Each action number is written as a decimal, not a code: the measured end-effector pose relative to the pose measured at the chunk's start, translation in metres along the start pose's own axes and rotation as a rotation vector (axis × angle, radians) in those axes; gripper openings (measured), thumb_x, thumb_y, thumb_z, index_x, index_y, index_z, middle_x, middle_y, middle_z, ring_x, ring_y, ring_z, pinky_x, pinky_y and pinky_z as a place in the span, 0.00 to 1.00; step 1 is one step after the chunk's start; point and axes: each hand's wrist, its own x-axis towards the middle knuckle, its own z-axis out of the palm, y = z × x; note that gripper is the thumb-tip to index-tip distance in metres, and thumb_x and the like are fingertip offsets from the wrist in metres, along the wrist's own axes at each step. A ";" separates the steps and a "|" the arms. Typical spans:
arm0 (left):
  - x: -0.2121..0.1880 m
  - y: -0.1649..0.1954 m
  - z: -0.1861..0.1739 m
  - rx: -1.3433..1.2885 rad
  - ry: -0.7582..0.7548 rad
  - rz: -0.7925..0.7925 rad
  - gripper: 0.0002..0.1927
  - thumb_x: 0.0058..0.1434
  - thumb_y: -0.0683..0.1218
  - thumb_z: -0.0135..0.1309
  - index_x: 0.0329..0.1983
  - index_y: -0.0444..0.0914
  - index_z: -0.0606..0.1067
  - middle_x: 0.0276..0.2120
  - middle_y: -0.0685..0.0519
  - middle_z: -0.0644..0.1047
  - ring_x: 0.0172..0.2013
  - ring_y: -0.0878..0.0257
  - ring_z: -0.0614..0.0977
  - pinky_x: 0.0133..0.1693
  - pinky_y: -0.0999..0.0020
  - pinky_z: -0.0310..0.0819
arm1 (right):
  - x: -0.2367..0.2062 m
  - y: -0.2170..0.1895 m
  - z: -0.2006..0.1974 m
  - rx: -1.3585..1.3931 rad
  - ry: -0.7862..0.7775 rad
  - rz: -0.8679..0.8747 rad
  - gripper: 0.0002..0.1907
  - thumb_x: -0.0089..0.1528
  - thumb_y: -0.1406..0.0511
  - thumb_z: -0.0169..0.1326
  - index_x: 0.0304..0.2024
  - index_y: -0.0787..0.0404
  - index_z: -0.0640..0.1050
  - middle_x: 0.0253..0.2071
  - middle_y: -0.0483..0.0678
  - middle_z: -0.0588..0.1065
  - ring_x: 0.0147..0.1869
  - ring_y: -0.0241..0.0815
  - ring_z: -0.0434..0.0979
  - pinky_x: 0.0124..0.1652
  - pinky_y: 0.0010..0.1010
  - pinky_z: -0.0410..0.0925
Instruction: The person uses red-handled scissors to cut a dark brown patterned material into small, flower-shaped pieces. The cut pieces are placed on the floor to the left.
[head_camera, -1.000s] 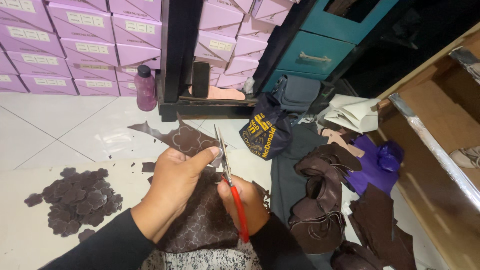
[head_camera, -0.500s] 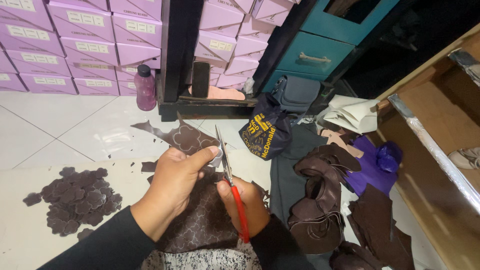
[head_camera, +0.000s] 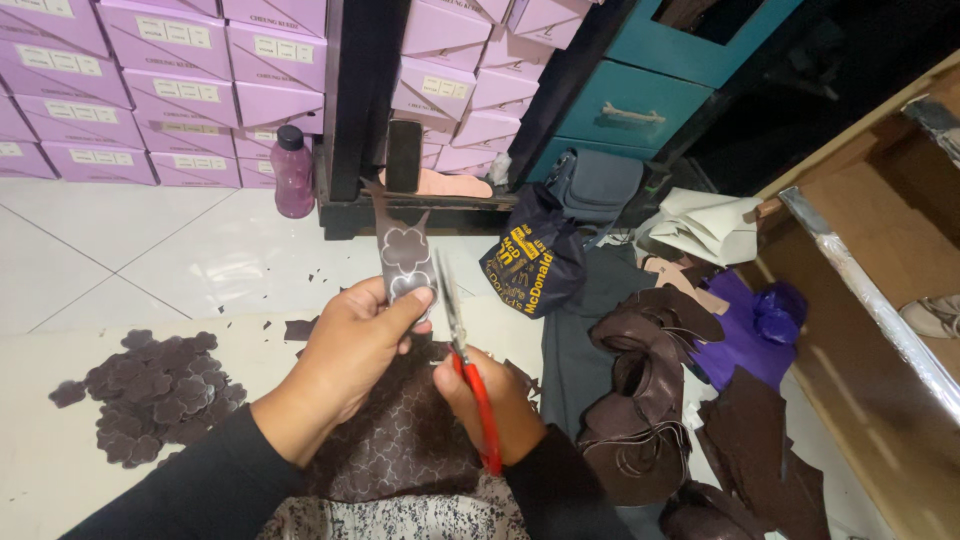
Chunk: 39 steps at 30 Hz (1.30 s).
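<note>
A dark brown leather strip (head_camera: 405, 262), stamped with pale flower-shaped outlines, stands upright above the patterned leather sheet (head_camera: 400, 440) spread in the person's lap. The left hand (head_camera: 350, 350) pinches the strip's lower end between thumb and fingers, wrist bent upward. Just right of the strip, the right hand (head_camera: 495, 400) is closed around red-handled scissors (head_camera: 465, 355), blades raised beside the strip's edge. Left of the sheet, a pile of cut flower-shaped leather pieces (head_camera: 150, 390) lies on a pale surface; lilac boxes (head_camera: 180, 90) are stacked beyond.
</note>
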 end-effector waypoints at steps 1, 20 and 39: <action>0.001 -0.001 -0.001 0.020 -0.002 0.000 0.10 0.64 0.47 0.58 0.40 0.34 0.81 0.29 0.54 0.80 0.28 0.71 0.74 0.28 0.76 0.66 | 0.000 0.000 0.000 0.092 -0.045 0.095 0.22 0.69 0.48 0.47 0.34 0.58 0.71 0.23 0.40 0.67 0.25 0.30 0.67 0.26 0.24 0.63; 0.009 0.000 -0.010 0.323 -0.062 -0.156 0.10 0.62 0.47 0.59 0.38 0.35 0.83 0.27 0.54 0.80 0.25 0.69 0.70 0.27 0.73 0.61 | -0.002 0.006 -0.022 0.018 -0.220 -0.057 0.24 0.71 0.48 0.45 0.34 0.62 0.68 0.29 0.47 0.65 0.33 0.39 0.65 0.35 0.32 0.65; 0.010 0.001 -0.009 0.338 -0.076 -0.083 0.10 0.61 0.45 0.60 0.36 0.33 0.83 0.27 0.53 0.82 0.26 0.70 0.77 0.31 0.75 0.70 | -0.003 0.007 -0.024 0.115 -0.240 0.046 0.29 0.70 0.43 0.39 0.29 0.59 0.65 0.24 0.40 0.59 0.29 0.32 0.58 0.29 0.28 0.58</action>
